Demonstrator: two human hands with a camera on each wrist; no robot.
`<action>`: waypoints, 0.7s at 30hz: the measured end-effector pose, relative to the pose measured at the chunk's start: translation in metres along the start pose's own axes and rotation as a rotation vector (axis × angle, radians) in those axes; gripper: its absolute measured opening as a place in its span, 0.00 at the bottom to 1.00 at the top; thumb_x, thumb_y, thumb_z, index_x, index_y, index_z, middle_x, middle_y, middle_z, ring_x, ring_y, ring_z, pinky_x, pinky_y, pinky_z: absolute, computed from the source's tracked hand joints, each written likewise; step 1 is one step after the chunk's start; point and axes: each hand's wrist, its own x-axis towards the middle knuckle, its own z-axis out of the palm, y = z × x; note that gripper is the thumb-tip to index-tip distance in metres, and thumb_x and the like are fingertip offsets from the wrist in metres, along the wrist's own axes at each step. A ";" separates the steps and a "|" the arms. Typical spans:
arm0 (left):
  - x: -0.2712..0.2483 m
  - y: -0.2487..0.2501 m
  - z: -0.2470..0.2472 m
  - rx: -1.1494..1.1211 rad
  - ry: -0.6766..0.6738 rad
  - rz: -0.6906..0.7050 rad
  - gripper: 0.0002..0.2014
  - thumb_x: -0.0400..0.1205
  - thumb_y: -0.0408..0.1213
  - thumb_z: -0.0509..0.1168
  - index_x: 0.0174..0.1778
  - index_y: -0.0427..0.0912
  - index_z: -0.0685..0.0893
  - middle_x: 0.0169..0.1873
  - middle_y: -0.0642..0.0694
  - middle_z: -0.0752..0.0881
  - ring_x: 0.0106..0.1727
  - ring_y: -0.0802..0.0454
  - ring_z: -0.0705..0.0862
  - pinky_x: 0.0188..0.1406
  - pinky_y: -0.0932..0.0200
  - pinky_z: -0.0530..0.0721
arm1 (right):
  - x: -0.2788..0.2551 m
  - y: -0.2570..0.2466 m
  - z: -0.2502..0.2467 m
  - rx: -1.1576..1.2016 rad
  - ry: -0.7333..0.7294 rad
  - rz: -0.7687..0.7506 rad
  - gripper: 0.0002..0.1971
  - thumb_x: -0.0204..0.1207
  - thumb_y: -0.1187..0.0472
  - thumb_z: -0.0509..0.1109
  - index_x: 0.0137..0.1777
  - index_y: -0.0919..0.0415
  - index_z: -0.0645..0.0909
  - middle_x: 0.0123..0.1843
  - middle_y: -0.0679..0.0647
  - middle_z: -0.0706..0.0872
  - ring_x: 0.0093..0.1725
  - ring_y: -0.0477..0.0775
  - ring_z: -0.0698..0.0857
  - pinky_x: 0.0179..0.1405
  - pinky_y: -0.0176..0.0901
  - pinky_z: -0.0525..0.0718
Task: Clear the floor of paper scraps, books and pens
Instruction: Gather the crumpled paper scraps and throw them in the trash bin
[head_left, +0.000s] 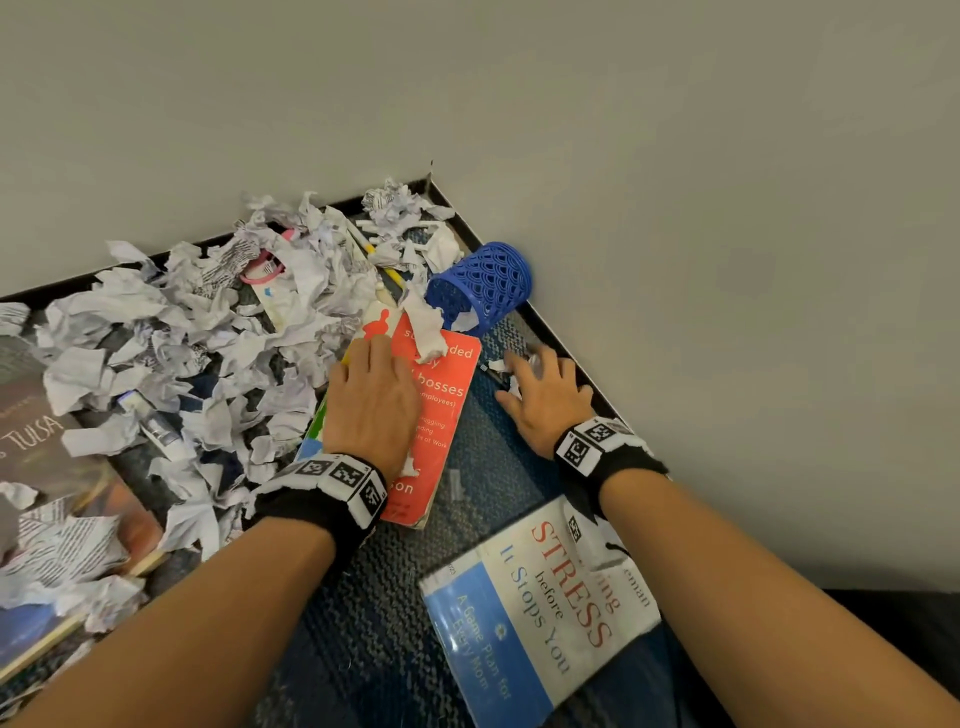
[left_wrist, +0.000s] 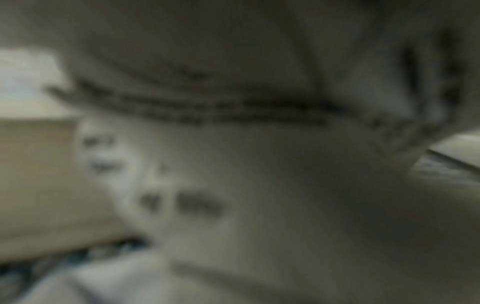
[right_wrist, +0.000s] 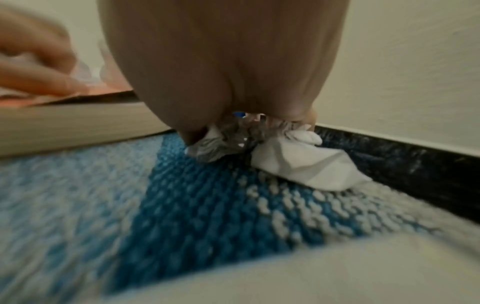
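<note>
Right grip (head_left: 545, 400) | clutching paper scraps (right_wrist: 298, 162) | white, crumpled, printed

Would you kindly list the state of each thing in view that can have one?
Blue pen holder: tipped on its side, mouth towards the scraps.
Red book: closed, flat on the carpet, one scrap on its cover.
Stress book: closed, flat, cover up.
Paper scraps: crumpled, heaped along the wall.
Left hand: resting flat on the red book.
Right hand: fingers curled round small scraps by the skirting.
</note>
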 end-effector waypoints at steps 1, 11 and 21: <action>0.002 0.000 0.005 -0.015 0.064 0.007 0.09 0.78 0.30 0.62 0.54 0.38 0.81 0.57 0.34 0.78 0.58 0.35 0.78 0.50 0.41 0.82 | -0.002 -0.001 0.003 -0.020 0.014 -0.006 0.27 0.83 0.43 0.56 0.80 0.47 0.60 0.81 0.57 0.57 0.76 0.63 0.63 0.65 0.69 0.74; 0.005 0.009 0.017 -0.073 0.058 0.208 0.10 0.80 0.29 0.54 0.52 0.38 0.79 0.56 0.38 0.80 0.55 0.35 0.79 0.46 0.41 0.82 | -0.014 0.009 -0.002 0.071 0.065 -0.142 0.12 0.86 0.58 0.57 0.62 0.65 0.72 0.62 0.66 0.72 0.53 0.66 0.78 0.51 0.54 0.77; -0.006 0.008 0.018 -0.284 -0.089 0.131 0.26 0.85 0.51 0.59 0.73 0.37 0.70 0.54 0.38 0.82 0.38 0.42 0.86 0.23 0.56 0.76 | -0.041 0.017 -0.041 0.518 0.420 0.094 0.12 0.80 0.64 0.61 0.58 0.57 0.82 0.30 0.51 0.82 0.30 0.52 0.79 0.35 0.43 0.78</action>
